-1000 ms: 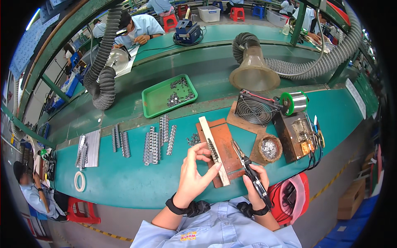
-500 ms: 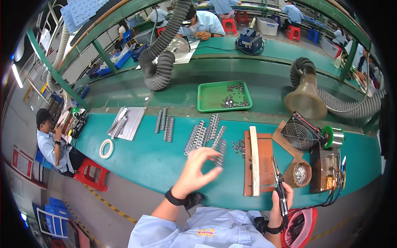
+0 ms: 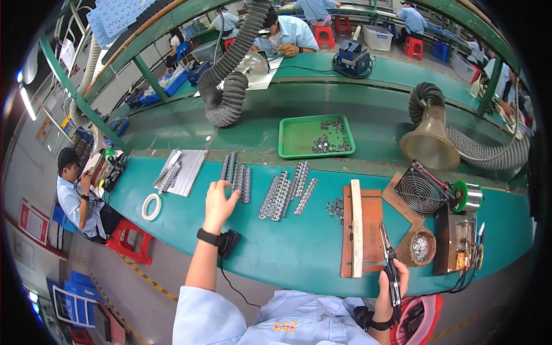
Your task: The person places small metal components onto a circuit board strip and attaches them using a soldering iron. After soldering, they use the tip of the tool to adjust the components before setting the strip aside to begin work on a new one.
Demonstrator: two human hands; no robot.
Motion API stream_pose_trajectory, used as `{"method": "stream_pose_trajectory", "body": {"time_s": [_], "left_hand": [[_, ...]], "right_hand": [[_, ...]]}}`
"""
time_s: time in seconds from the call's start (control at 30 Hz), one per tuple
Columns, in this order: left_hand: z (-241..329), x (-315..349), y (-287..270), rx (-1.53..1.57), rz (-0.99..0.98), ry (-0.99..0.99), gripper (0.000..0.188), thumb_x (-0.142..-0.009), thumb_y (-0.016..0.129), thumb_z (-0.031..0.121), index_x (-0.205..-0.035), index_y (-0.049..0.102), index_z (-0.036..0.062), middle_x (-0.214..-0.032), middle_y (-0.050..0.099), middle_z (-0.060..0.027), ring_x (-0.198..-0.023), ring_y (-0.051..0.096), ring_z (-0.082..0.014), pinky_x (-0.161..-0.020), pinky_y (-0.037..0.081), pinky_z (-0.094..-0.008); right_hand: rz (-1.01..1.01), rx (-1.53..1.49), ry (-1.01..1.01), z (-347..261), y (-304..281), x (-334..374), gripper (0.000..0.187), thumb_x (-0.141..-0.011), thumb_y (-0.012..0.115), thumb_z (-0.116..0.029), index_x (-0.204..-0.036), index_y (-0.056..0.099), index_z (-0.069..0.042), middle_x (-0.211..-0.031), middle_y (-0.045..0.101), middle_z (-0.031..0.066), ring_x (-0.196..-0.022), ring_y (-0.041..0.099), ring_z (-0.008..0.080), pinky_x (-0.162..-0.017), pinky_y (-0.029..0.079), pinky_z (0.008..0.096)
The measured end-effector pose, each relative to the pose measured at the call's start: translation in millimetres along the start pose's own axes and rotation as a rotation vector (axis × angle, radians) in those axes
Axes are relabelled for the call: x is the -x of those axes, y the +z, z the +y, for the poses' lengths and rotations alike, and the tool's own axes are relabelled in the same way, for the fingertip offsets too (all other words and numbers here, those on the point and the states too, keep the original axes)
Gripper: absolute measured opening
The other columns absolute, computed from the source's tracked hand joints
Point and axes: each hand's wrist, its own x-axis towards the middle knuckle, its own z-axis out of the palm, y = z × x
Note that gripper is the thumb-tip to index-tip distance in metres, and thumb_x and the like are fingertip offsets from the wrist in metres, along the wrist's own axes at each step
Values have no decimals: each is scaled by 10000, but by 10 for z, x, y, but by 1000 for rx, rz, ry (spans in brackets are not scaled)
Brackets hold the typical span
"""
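Note:
My left hand [image 3: 219, 205] is at the near end of a small group of silvery metal component strips [image 3: 242, 183], left of centre on the bench. Its fingers are apart and curved, with nothing visible in them. Whether the fingertips touch the strips I cannot tell. A larger cluster of similar strips [image 3: 282, 194] lies to the right of that hand. My right hand [image 3: 395, 280] is closed around a soldering iron [image 3: 392, 267], its tip pointing up and away beside a reddish-brown board [image 3: 372, 230] with a pale wooden bar [image 3: 356, 230] on it.
Loose small metal parts [image 3: 335, 209] lie left of the board; more fill part of a green tray [image 3: 318, 154]. To the right are a fan [image 3: 415, 187], a solder spool [image 3: 467, 195] and a round bowl [image 3: 422, 247]. A tape roll [image 3: 151, 207] lies left. Co-workers sit beyond.
My left hand has moved left, from the larger strip cluster to the smaller group. The strip blurred beside its fingers earlier no longer shows there. My right hand keeps the soldering iron.

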Motion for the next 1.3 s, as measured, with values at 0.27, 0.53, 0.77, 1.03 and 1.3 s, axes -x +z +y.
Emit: {"method": "stream_pose_trajectory", "body": {"time_s": [0.27, 0.53, 0.77, 1.03, 1.3], "left_hand": [[75, -108, 149, -161, -165, -144, 414, -661, 708, 269, -917, 520, 3, -880, 560, -186, -849, 552, -336, -730, 449, -407], [54, -281, 248, -127, -188, -35, 395, -651, 696, 209, -923, 503, -5, -878, 560, -193, -857, 551, -345, -727, 458, -419], [119, -336, 276, -217, -152, -130, 427, -631, 689, 216, -907, 485, -38, -873, 561, -230, -840, 557, -365, -747, 459, -431], [61, -405, 309, -150, -276, -229, 505, -621, 681, 236, -944, 444, -71, -882, 559, -255, -851, 551, -410, -767, 461, -430], [191, -430, 318, -233, -268, -190, 560, -613, 683, 253, -996, 436, -74, -1005, 520, -257, -936, 524, -405, -811, 443, -422]], "right_hand": [[-7, -10, -6, 35, -20, 28, 326, -766, 571, -65, -1072, 476, -6, -1019, 464, 54, -900, 447, 131, -825, 357, 257], [-32, 3, -22, 67, -59, 44, 328, -765, 564, -59, -1075, 472, -6, -1029, 454, 65, -922, 442, 145, -848, 341, 266], [-27, -24, -49, 49, -10, 5, 334, -752, 564, -54, -1070, 473, -8, -1015, 455, 69, -924, 441, 152, -863, 330, 274], [65, -15, -153, 21, -7, -11, 320, -695, 608, -31, -992, 492, -6, -818, 435, 62, -728, 442, 147, -686, 369, 259], [52, -36, -169, 62, -16, 6, 327, -677, 621, -15, -982, 502, -3, -806, 442, 66, -694, 451, 143, -643, 377, 251]]}}
